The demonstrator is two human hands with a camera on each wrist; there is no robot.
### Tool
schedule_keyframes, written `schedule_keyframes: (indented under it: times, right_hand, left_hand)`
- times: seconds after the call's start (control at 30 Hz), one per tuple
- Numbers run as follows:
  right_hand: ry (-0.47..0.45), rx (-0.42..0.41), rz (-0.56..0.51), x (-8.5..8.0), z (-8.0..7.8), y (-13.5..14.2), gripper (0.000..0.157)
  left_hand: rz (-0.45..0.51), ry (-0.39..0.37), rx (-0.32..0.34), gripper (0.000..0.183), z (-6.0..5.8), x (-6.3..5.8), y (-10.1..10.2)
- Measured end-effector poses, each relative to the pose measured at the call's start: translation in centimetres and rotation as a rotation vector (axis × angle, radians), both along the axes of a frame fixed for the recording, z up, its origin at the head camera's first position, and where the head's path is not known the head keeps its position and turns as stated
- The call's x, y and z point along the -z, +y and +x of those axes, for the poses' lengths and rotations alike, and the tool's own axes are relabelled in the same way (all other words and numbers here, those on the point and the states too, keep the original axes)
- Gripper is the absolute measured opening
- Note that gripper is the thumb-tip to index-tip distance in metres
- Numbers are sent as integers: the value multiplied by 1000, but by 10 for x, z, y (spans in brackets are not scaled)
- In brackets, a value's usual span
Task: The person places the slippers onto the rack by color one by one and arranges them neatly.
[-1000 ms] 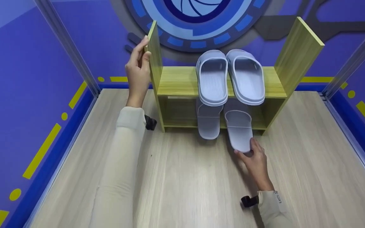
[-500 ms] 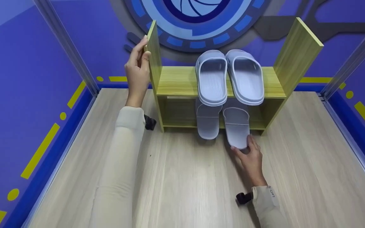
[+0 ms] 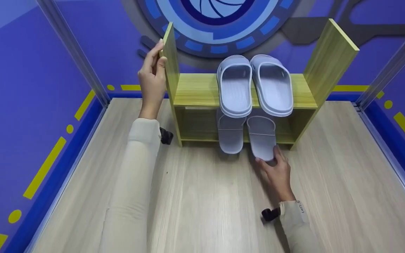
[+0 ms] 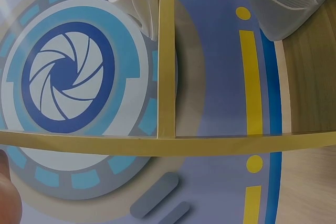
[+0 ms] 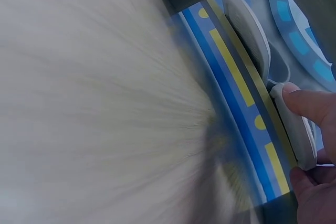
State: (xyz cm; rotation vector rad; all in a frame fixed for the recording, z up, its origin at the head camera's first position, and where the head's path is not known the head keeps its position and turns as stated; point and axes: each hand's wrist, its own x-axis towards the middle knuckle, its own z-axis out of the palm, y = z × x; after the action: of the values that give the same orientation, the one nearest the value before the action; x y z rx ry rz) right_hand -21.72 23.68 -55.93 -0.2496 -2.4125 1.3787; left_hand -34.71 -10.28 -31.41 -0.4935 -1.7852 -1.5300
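Observation:
My right hand (image 3: 277,174) pinches the heel of a grey slipper (image 3: 263,142), thumb on one side and fingers on the other. This slipper's toe lies inside the lower shelf of a wooden shoe rack (image 3: 197,89). To its left another grey slipper (image 3: 230,138) stands on the same shelf, its heel sticking out in front. Two more grey slippers, a left one (image 3: 236,89) and a right one (image 3: 276,89), sit side by side on the upper shelf, heels forward. My left hand (image 3: 153,77) rests its fingers and thumb against the top front corner of the rack's left side panel (image 4: 105,144).
A light wood tabletop (image 3: 209,207) stretches in front of the rack. Behind the rack rises a blue patterned back wall (image 3: 220,49), with side walls to left and right. The right side panel (image 3: 332,63) stands above the upper shelf.
My right hand has moved forward and slightly left, pushing the held slipper deeper into the lower shelf, nearer in line with its neighbour. The left hand stays at the panel.

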Motion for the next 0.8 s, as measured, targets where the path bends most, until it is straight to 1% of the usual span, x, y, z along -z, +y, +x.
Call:
schedule_keyframes:
  times: [0.17,0.3,0.43,0.53,0.8]
  right_hand:
    - [8,-15,-20,-1,-5,2,80]
    - [7,-35,-44,-2,-9,3,80]
    - [7,-45,-44,-1,-12,4,79]
    - [11,-46,-35,0,-14,5,79]
    - [24,-48,-31,0,-19,6,77]
  left_hand:
    - [14,-29,16,39,1,-1,1]
    - [18,-44,24,38,10,-8,3]
    - [23,-57,26,37,18,-14,5]
    - [27,-59,26,37,20,-16,5]
    - [26,-36,29,38,20,-15,5]
